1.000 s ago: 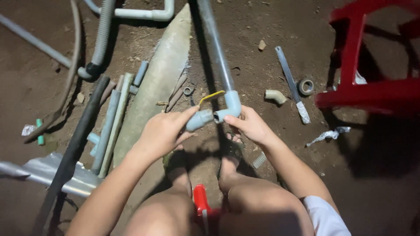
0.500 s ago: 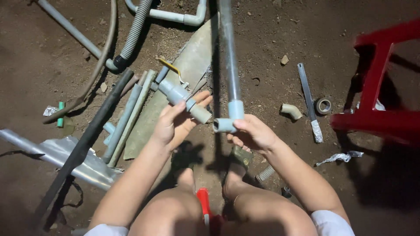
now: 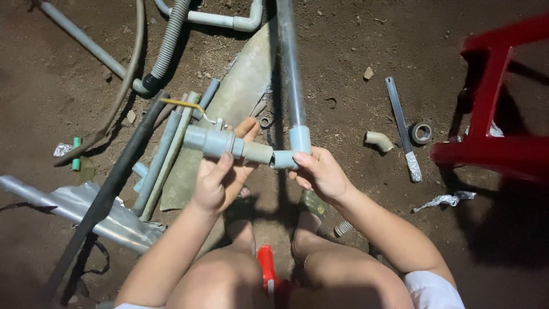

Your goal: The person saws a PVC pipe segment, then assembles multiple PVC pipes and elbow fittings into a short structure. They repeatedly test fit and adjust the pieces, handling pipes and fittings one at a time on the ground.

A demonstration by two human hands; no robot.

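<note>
Head view: left hand (image 3: 220, 180) is wrapped around a grey plastic valve fitting with a thin yellow lever (image 3: 214, 140), right hand (image 3: 320, 171) pinches the grey plastic elbow (image 3: 286, 157) on the long grey rigid pipe (image 3: 289, 74), all held above the dirt. Looks light, stiff and smooth, probably slippery; I'd grab the fat collars, not the lever.

Grey valve (image 3: 213, 140) joined to pipe elbow (image 3: 290, 153)
Valve lies level with its yellow handle (image 3: 184, 104) raised; the elbow caps a long grey pipe (image 3: 287, 63)
</note>
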